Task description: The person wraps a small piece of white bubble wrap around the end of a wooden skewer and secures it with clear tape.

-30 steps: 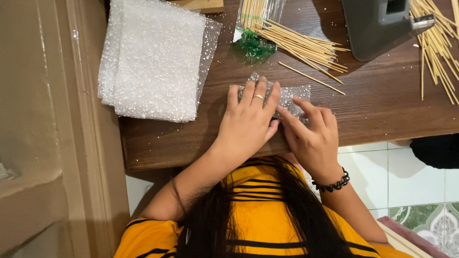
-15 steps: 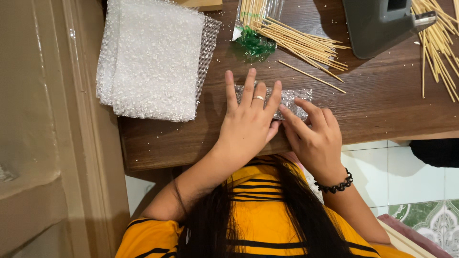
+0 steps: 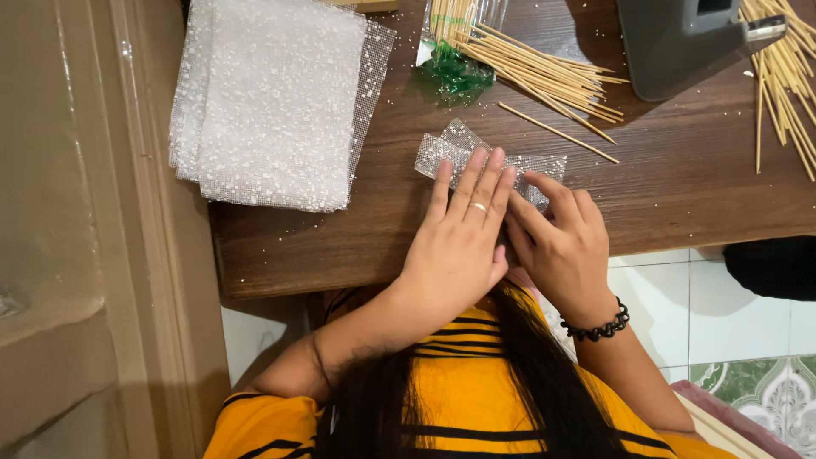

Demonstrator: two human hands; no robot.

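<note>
Pressing flat, open left hand point(image 3: 459, 242) and right hand point(image 3: 557, 242) pin the small glittery mesh strip point(image 3: 455, 149); its long axis runs left-right, just beyond the fingertips.

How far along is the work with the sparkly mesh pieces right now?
In hand: the left hand presses flat on one small mesh piece while the right hand works its edge. Left: a stack of mesh sheets lies untouched, and wooden sticks lie loose. No finished piece shows.
</note>
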